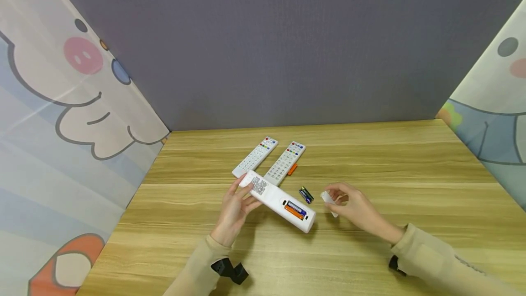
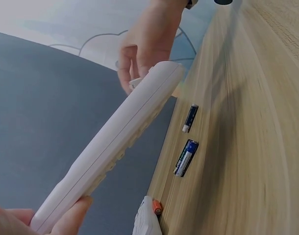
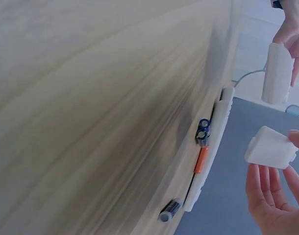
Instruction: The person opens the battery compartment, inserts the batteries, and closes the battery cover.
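The remote control (image 1: 271, 196), two batteries (image 1: 294, 213) in its compartment (image 1: 284, 203), is gripped at one end above the table (image 1: 185, 186) by the left hand (image 1: 232, 214). Right of the remote, the right hand (image 1: 354, 205) pinches a white cover (image 3: 270, 148). Beyond the remote lie two other handsets (image 1: 284, 163).

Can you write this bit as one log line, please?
left hand: holds remote | installed batteries: uncovered | right hand: holds white cover | loose batteries: on table
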Demonstrator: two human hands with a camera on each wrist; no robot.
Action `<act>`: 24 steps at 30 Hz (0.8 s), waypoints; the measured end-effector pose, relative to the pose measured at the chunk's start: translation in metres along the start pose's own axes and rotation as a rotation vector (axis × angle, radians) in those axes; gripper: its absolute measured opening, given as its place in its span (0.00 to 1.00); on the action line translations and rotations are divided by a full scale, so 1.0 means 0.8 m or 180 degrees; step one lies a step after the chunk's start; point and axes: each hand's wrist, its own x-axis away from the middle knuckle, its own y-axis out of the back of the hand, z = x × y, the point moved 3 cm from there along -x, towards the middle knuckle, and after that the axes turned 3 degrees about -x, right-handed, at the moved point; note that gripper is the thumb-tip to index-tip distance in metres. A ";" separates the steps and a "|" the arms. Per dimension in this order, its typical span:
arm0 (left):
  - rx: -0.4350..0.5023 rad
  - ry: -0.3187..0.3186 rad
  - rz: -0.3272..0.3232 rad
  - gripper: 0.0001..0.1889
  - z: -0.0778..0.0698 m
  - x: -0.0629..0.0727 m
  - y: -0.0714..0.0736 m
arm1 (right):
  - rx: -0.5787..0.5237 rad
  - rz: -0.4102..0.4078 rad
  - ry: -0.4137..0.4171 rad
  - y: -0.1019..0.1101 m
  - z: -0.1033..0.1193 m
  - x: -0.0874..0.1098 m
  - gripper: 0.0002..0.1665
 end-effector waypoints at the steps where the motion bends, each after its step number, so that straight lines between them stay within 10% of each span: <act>1: 0.0001 0.0004 -0.0003 0.25 0.000 0.000 0.000 | -0.0033 -0.0026 0.0048 -0.001 0.002 -0.001 0.20; 24: -0.0043 -0.0015 0.0032 0.25 0.004 -0.003 -0.008 | -0.0769 -0.0232 0.0115 -0.018 0.035 -0.011 0.20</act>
